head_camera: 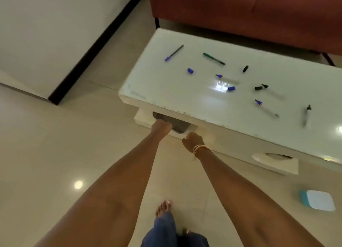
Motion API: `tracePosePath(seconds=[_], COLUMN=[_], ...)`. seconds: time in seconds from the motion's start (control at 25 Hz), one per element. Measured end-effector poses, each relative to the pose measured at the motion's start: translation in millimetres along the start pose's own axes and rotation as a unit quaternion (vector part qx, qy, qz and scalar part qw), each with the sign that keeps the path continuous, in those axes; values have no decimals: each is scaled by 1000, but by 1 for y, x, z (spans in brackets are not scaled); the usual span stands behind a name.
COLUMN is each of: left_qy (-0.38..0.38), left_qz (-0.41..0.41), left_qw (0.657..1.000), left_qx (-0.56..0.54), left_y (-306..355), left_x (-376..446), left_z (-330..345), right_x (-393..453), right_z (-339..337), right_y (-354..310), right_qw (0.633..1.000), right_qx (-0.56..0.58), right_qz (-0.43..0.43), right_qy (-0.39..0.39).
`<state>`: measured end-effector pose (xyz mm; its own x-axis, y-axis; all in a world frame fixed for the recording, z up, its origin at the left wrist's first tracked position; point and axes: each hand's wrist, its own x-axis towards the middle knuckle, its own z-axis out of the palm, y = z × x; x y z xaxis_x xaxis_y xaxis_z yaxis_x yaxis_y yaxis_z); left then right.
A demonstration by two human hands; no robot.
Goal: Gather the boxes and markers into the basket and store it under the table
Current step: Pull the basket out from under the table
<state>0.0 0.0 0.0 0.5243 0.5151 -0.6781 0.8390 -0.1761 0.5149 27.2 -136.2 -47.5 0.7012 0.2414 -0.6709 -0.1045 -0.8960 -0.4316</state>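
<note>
A dark grey basket (175,123) sits on the low shelf under the white table (166,91), only its front part showing. My left hand (161,126) is at the basket's left front rim, fingers closed on it. My right hand (192,140), bangles at its wrist, hovers curled just in front of the basket's right corner with nothing visible in it. Several markers and loose caps lie scattered on the tabletop: a blue pen (174,53), a green marker (213,58), a blue cap (190,70), a black cap (245,68).
A light blue and white box (318,200) lies on the tiled floor at the right. A white holder (273,162) rests under the table's right part. A red-brown sofa (240,11) stands behind the table. My bare foot (162,207) is on the floor below.
</note>
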Motion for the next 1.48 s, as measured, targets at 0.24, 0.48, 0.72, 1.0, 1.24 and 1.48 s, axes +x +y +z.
tracePosePath(seconds=[0.24,0.48,0.72,1.0,1.24,1.48], left_qy=[60,149,189,262,242,224], left_qz=[35,138,181,189,159,89], left_qw=[997,979,965,943,952,968], left_qx=[-28,4,9,74,99,68], left_y=[-63,-76,-78,-81,-96,-149], left_x=[166,299,378,441,418,331], left_z=[69,90,100,109,112,112], right_x=[149,266,342,362,334,256], right_z=[70,89,114,127,126,159], right_y=[37,52,69,81,81,95], right_qw=[979,929,906,904,903,910], right_qx=[186,314,355,291,282,270], right_qz=[40,80,30,-8,35,116], right_qy=[72,177,228,313,322,292])
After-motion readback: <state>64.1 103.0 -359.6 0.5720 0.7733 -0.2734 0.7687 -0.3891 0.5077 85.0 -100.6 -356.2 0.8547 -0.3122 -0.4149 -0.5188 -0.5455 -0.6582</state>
